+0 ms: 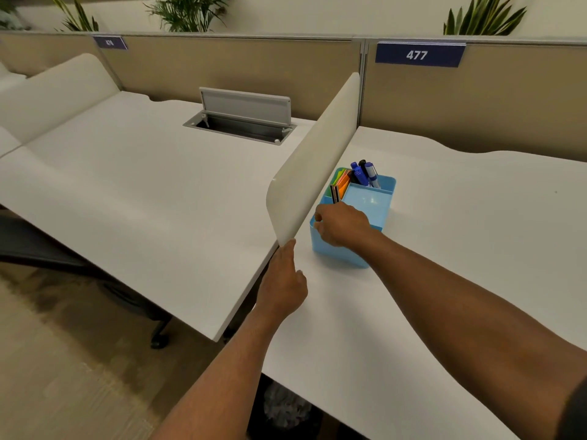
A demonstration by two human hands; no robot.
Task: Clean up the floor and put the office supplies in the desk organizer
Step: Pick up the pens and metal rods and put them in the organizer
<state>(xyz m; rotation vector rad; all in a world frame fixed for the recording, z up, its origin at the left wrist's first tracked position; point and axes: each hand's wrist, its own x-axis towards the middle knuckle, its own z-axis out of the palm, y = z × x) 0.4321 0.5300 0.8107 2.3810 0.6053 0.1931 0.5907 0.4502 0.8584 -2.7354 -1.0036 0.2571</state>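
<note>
A light blue desk organizer [370, 203] stands on the right white desk [460, 249], close to the cream divider panel [313, 163]. Blue and black markers [365, 173] stand in its back compartment, and coloured sticky notes [342, 182] fill its left compartment. My right hand [341, 225] hovers over the organizer's front left corner with the fingers curled; whatever they pinch is hidden. My left hand [282, 282] rests on the desk edge at the foot of the divider, fingers together, holding nothing that I can see.
The left desk [133, 185] has an open grey cable hatch [243, 117]. A dark office chair base [127, 300] stands on the floor at the left. A bin with crumpled material [286, 408] sits under the right desk. Beige partitions run along the back.
</note>
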